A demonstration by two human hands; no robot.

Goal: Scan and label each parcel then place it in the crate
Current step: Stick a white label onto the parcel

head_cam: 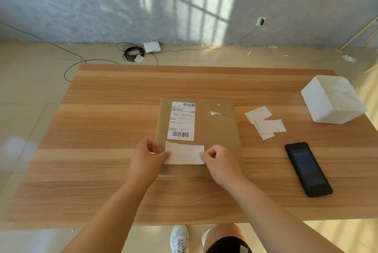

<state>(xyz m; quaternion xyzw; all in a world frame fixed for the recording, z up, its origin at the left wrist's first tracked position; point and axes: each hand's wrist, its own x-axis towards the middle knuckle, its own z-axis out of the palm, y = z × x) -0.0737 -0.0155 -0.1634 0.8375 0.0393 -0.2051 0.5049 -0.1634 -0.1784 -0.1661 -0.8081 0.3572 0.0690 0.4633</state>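
Presently, the parcel [216,136], a flat brown cardboard box, lies near the middle of the wooden table [102,130], with its near edge just ahead of the person's wrists. A printed shipping label [181,121] with two barcodes is stuck on its left half. A patch of clear tape [218,112] shows on the right half.

A small white label [184,153] with a thin red line along its near edge sits across the parcel's near part, just below the shipping label. Whether it is pressed flat or held slightly above the cardboard cannot be told.

The left hand [147,156] pinches the label's left end between thumb and forefinger, the other fingers curled under. The right hand [218,160] pinches the right end in the same way. Both forearms reach in from the table's near edge.

To the right of the parcel, apart from it, a loose pile of blank labels [264,123] lies on the table. Nearer and further right lies a black handheld scanner [307,169], screen up and dark. A white foam box [332,101] stands at the far right corner, well apart from the parcel.

On the floor beyond the table a white router [151,46] rests beside a coil of black cable [132,51]. A wall socket [261,21] holds a plug. One pale shoe [179,238] shows below the table's near edge.
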